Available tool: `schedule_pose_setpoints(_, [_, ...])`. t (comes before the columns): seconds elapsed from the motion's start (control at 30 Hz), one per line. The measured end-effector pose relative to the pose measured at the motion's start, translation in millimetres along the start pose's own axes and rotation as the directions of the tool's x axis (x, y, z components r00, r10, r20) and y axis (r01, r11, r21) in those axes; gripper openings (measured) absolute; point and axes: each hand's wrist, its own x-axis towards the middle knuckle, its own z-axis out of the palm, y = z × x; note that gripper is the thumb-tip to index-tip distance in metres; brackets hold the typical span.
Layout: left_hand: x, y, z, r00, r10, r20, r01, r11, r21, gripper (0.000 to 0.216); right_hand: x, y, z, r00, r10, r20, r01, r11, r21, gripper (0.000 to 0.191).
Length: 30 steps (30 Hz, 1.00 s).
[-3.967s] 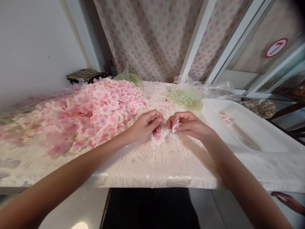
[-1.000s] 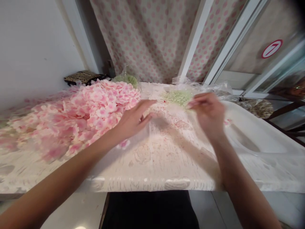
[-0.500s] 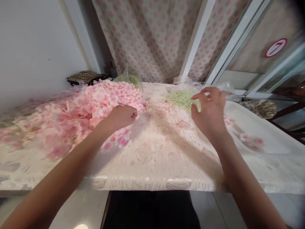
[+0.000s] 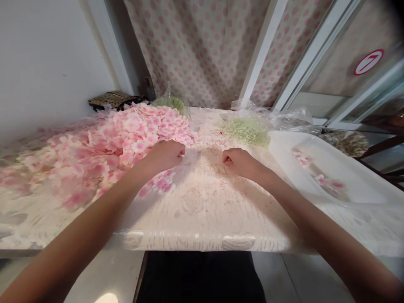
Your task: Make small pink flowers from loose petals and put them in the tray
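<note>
My left hand (image 4: 168,154) is closed, palm down, at the right edge of a large heap of pink artificial flower petals (image 4: 104,141). Whatever its fingers may grip is hidden. My right hand (image 4: 241,163) is closed too, over the middle of the table, facing the left one with a gap between them. Anything in that pinch is too small or covered to make out. Behind the right hand lies a pile of thin pale green stems (image 4: 246,129). To its right is a white tray (image 4: 368,185) with a few pink flowers (image 4: 328,182) inside.
Clear plastic wrapping (image 4: 287,118) lies behind the green pile. A bagged green bundle (image 4: 172,103) and a dark patterned pouch (image 4: 112,100) are at the back left. Small reddish bits dot the patterned tablecloth (image 4: 195,210). A dotted curtain (image 4: 202,50) hangs behind.
My right hand has moved left and toward me, from beside the green stems to the table's middle, and its fingers have closed. My left hand has shifted only slightly right.
</note>
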Motion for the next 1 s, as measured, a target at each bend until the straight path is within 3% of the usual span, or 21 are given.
schedule_pose_setpoints(0.27, [2,2,11,0.998,0.05,-0.024,-0.052,0.995,-0.085,0.017,-6,-3,-6,0.998,0.022,-0.057,-0.005,0.957,0.29,0.012])
schedule_pose_setpoints(0.37, [1,7,11,0.996,0.087,-0.017,-0.089,0.985,-0.151,0.016,-6,-3,-9,1.0,0.01,-0.009,-0.005,0.882,0.471,0.001])
schedule_pose_setpoints(0.53, [-2,15,8,0.992,0.116,-0.05,-0.123,0.976,-0.177,0.015,-6,-5,-11,1.0,0.002,0.002,-0.003,0.742,0.67,0.015])
schedule_pose_setpoints(0.73, [-2,21,8,0.992,0.114,-0.062,-0.122,0.98,-0.16,0.02,-9,-6,-12,1.0,0.003,-0.023,0.016,0.641,0.767,0.017])
schedule_pose_setpoints(1.0, [-2,20,15,0.989,0.116,-0.092,-0.134,0.967,-0.218,0.023,-9,-5,-8,0.999,0.008,-0.042,0.028,0.61,0.792,0.01])
